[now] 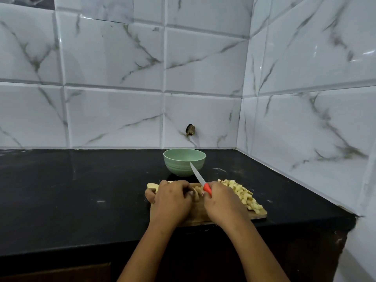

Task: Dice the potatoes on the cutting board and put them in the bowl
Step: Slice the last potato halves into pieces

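A wooden cutting board (258,215) lies on the black counter near its front edge. My right hand (222,202) grips a knife (198,176) by its red handle, the white blade pointing up and away toward the bowl. My left hand (173,198) has its fingers curled over a potato piece (197,188) at the board's middle; most of that piece is hidden. A heap of diced potato (243,193) covers the board's right side. A pale potato piece (152,186) shows at the board's left end. A green bowl (184,164) stands just behind the board.
The black counter (81,190) runs wide to the left. Marble-patterned tiled walls close the back and the right side, meeting in a corner behind the bowl. A dark hole (190,130) marks the back wall above the bowl. The counter's front edge lies under my forearms.
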